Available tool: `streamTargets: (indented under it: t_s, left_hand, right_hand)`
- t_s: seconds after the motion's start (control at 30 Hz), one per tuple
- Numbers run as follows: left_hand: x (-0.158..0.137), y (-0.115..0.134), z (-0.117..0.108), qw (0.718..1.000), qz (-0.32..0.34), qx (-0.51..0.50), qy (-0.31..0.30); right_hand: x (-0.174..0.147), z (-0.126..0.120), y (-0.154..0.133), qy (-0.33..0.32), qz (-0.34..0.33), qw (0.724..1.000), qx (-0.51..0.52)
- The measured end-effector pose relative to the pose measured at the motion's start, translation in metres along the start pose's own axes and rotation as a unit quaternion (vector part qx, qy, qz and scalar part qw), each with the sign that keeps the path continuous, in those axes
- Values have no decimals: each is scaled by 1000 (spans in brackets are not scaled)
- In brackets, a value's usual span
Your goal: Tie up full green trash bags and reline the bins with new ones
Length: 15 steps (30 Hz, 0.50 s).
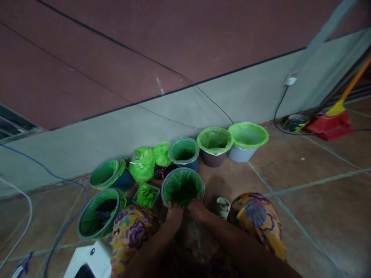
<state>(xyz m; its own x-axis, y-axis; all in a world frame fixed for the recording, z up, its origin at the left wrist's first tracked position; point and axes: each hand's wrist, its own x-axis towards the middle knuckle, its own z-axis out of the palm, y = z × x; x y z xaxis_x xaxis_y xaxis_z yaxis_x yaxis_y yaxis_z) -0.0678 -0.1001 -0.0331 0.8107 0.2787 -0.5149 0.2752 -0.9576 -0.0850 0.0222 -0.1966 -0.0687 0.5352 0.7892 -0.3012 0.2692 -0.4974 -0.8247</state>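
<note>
I squat on a tiled floor before a round bin (182, 187) lined with a green plastic bag. My left hand (174, 214) and my right hand (196, 209) both rest on its near rim, fingers curled over the liner's edge. Their grip is partly hidden by the dim light. My knees in a patterned yellow and purple cloth (131, 227) flank my arms.
Several more green-lined bins stand along the wall, among them a tipped one (100, 212) at left and a pale one (247, 141) at right. Tied green bags (142, 164) lie between. A broom and red dustpan (330, 125) sit far right. Cables (68, 220) trail at left.
</note>
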Motion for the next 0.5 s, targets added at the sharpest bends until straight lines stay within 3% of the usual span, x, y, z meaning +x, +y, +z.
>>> streamTargets:
  t_s: [0.13,0.2,0.3,0.4,0.5]
  left_hand:
    - [-8,-20,-8,992,-109,28,48]
    - [-13,-20,-10,985,-157,8,71]
    - [-16,-2,-9,987,-131,-42,89]
    - [-10,23,-6,991,-73,-80,82]
    - [3,37,-3,993,-82,-78,36]
  right_hand:
    - [-3,-13,-19,1,-17,975,-219]
    - [0,-24,-25,60,12,972,-225]
    - [13,-41,-18,155,121,980,6]
    - [22,-47,2,171,200,937,229]
    - [22,-38,21,156,207,906,335]
